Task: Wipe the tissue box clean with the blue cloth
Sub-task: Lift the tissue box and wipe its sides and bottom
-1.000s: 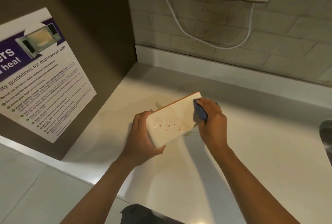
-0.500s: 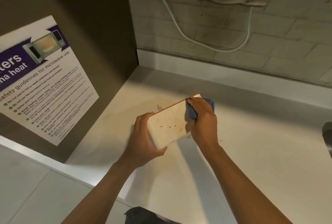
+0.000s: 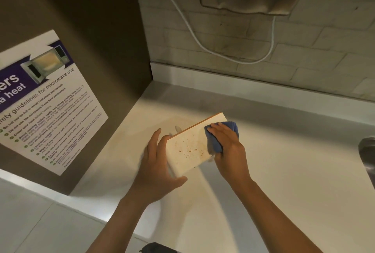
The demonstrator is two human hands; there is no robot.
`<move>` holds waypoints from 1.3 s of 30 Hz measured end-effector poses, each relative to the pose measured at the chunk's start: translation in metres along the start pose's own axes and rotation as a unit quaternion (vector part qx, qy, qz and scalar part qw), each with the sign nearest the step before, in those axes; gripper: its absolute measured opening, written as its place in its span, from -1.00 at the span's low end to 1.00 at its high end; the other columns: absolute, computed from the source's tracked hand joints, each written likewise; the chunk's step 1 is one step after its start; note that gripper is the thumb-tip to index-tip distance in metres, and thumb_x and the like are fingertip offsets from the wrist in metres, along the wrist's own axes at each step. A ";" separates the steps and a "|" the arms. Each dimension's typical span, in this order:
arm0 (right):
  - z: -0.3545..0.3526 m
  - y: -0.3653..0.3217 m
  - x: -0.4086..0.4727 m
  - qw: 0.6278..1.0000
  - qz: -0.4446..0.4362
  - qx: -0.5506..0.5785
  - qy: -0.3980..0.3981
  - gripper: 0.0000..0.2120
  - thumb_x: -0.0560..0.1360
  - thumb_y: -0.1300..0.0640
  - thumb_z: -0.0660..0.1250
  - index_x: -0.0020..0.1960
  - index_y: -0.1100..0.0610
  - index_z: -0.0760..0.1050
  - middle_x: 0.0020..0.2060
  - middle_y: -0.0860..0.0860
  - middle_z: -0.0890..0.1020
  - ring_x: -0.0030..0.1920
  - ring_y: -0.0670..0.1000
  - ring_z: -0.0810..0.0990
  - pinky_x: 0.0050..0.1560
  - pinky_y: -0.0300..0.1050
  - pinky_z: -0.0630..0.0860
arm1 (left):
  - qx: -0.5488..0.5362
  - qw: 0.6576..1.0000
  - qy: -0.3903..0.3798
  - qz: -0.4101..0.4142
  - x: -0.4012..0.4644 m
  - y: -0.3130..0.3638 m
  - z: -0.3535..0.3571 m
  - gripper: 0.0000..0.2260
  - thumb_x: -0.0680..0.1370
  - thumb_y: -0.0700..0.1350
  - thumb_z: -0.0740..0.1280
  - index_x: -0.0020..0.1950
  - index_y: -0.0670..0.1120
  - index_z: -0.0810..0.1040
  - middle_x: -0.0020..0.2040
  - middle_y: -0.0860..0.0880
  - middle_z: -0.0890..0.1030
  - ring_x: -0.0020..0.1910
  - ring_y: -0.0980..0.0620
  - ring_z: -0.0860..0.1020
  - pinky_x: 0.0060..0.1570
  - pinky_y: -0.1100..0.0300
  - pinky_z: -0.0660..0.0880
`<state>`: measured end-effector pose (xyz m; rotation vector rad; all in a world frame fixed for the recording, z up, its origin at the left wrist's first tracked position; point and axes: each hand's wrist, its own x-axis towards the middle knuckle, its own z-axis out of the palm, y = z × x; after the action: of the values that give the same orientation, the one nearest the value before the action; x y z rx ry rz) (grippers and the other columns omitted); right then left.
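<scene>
The white tissue box point(image 3: 188, 149) is held tilted above the counter, its broad face up and speckled with brown spots. My left hand point(image 3: 156, 165) grips its near-left end, thumb underneath and fingers along the side. My right hand point(image 3: 227, 147) presses the bunched blue cloth point(image 3: 218, 138) against the box's right end. A thin orange edge runs along the box's far side.
The pale counter point(image 3: 284, 171) meets a brick wall behind, where a white cable point(image 3: 203, 43) loops under a wall unit. A brown side panel with a microwave safety poster point(image 3: 46, 108) stands left. A metal object point(image 3: 368, 155) shows at the right edge.
My right hand with the cloth has slid left from the box's right edge onto its spotted face. The left hand keeps its hold.
</scene>
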<state>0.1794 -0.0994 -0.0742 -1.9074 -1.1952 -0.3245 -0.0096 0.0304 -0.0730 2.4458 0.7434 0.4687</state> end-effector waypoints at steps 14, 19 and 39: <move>0.001 0.001 -0.004 0.998 0.045 0.033 -0.006 -0.66 0.47 0.20 0.37 0.23 0.23 0.56 0.17 0.10 0.61 0.21 -0.05 0.50 0.29 -0.49 0.26 | -0.136 0.988 0.025 -0.066 -0.007 0.010 0.005 -0.01 0.31 0.37 0.48 0.57 0.30 -0.04 0.50 0.28 0.16 0.48 0.13 0.27 0.27 0.07 0.53; 0.001 0.000 -0.004 0.998 0.049 0.039 -0.003 -0.65 0.48 0.29 0.41 0.26 0.19 0.55 0.20 0.06 0.59 0.24 -0.11 0.46 0.30 -0.38 0.34 | -0.074 0.996 0.020 -0.040 -0.008 0.009 0.006 0.02 0.29 0.29 0.55 0.57 0.23 -0.02 0.52 0.21 0.14 0.47 0.13 0.25 0.32 -0.05 0.51; -0.014 -0.004 -0.026 0.999 0.014 -0.016 -0.025 -0.68 0.47 0.34 0.35 0.22 0.25 0.57 0.16 0.13 0.61 0.25 0.09 0.51 0.37 -0.32 0.27 | -0.063 0.996 0.022 -0.058 0.006 0.008 0.011 -0.03 0.15 0.04 0.69 0.41 0.11 0.20 0.15 0.27 0.20 0.24 0.07 0.40 0.11 0.06 0.57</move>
<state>0.1652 -0.1251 -0.0794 -1.9691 -1.2025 -0.2842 0.0038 0.0242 -0.0759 2.2679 0.8413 0.5099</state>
